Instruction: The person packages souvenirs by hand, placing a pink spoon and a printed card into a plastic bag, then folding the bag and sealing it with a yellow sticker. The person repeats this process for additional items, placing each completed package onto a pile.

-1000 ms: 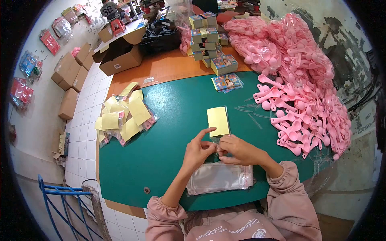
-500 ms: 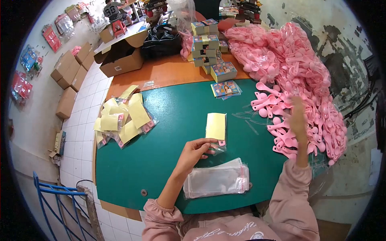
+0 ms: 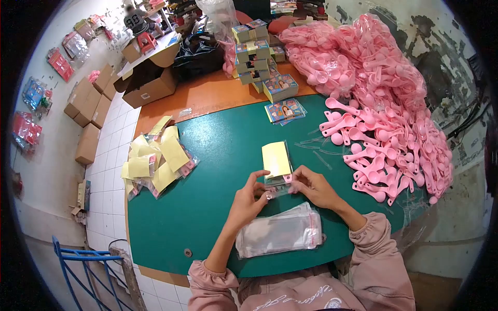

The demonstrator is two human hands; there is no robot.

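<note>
A clear plastic bag [image 3: 282, 193] holds a yellow card [image 3: 276, 158] and something pink, whose end shows at the card's lower right corner. My left hand [image 3: 251, 199] pinches the bag's lower left edge, with the index finger by the card. On the opposite edge, the fingers of my right hand [image 3: 314, 189] close on the plastic near the pink end. Just below my hands lies a stack of flat clear bags [image 3: 280, 232] with a reddish strip at its right side.
Filled bags with yellow cards [image 3: 155, 158] lie in a pile at left. Loose pink spoons [image 3: 376, 155] spread across the right side before bulging bags of spoons [image 3: 363, 62]. Printed card stacks [image 3: 280, 87] and an open carton [image 3: 148, 90] stand at the back. A person [image 3: 136, 22] sits far off.
My right hand has come from over the pink spoons to the bag's right edge and closed on it. My left hand stays at the bag. The camera view has shifted slightly.
</note>
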